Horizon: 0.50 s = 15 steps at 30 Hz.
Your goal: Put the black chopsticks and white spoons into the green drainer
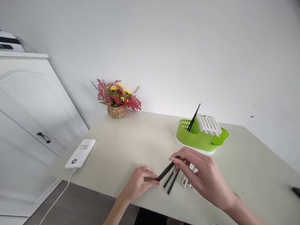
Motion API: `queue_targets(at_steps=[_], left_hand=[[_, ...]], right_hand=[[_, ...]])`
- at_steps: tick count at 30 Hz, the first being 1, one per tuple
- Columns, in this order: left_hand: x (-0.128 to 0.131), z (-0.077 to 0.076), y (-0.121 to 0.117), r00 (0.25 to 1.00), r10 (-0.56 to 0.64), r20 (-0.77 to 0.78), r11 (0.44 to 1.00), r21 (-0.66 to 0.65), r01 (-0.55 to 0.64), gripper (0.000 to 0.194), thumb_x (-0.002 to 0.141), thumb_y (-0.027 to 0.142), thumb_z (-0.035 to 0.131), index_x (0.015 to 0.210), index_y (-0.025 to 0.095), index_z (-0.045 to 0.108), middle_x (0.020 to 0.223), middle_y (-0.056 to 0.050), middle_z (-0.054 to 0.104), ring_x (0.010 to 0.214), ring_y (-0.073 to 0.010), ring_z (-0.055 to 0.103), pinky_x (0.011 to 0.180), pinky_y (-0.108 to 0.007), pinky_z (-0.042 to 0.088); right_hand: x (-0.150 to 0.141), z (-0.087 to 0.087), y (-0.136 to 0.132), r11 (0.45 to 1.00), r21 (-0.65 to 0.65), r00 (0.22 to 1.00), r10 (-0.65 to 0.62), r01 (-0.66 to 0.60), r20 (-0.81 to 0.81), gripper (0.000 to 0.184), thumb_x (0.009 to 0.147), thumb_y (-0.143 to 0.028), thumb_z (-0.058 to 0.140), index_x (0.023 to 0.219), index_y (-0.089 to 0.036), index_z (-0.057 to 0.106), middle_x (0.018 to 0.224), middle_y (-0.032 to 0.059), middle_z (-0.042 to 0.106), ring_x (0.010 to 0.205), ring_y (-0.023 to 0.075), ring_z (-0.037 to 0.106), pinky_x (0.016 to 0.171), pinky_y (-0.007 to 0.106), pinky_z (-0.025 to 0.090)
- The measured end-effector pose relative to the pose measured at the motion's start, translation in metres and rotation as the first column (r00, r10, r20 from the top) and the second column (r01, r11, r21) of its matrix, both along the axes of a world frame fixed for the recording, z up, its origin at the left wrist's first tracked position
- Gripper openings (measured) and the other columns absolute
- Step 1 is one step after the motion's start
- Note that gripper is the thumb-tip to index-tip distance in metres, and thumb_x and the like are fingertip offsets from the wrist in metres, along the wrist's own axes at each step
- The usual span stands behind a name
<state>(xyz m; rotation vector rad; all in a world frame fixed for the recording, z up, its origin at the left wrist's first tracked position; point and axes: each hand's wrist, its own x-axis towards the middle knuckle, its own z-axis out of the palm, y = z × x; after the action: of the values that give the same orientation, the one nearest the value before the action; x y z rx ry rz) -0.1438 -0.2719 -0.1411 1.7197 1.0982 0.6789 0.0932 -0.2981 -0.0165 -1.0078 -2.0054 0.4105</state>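
Black chopsticks (167, 170) slant between my two hands above the table; I cannot tell exactly how many are in the bundle. My left hand (142, 180) pinches their lower end, while the fingertips of my right hand (202, 176) grip the upper end. Two more black chopsticks (172, 182) lie on the table just beneath. Beside them, partly hidden by my right hand, are white utensils (185, 181) with dark marks on their handles. Behind my right hand stands a green utensil holder (192, 139) with a white slotted insert (209, 124) and black chopsticks (194, 117) leaning in its left compartment.
A wicker basket (117, 111) of artificial flowers stands by the wall. At the left edge of the pale table (145, 134) lies a white power bank (81, 153) with a cable (60, 196) hanging down. A white cabinet (28, 118) stands left. A dark object (296, 191) sits far right.
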Motion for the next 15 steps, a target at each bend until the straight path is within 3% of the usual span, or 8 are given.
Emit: queue_targets(at_steps=[5,15], left_hand=[[0.000,0.000,-0.001,0.999,0.019,-0.029,1.000,0.013,-0.019,0.027,0.084,0.054,0.081,0.094,0.029,0.087,0.098,-0.005,0.080,0.094,-0.0243,0.073,0.087,-0.032,0.057],[-0.003,-0.008,-0.001,0.999,0.000,-0.033,0.999,0.052,0.001,0.024,0.086,0.050,0.081,0.097,0.030,0.087,0.101,-0.006,0.080,0.100,-0.0254,0.072,0.088,-0.034,0.058]], right_hand=[[0.007,0.007,-0.006,0.997,0.058,0.997,-0.052,0.048,0.064,0.010,0.105,-0.028,0.054,0.102,-0.026,0.064,0.081,-0.0026,0.070,0.059,0.0091,0.063,0.055,0.023,0.048],[0.021,0.013,-0.013,0.992,-0.094,0.987,-0.073,0.087,0.141,0.016,0.106,-0.035,0.051,0.096,-0.029,0.063,0.073,-0.0031,0.070,0.056,0.0126,0.063,0.052,0.025,0.051]])
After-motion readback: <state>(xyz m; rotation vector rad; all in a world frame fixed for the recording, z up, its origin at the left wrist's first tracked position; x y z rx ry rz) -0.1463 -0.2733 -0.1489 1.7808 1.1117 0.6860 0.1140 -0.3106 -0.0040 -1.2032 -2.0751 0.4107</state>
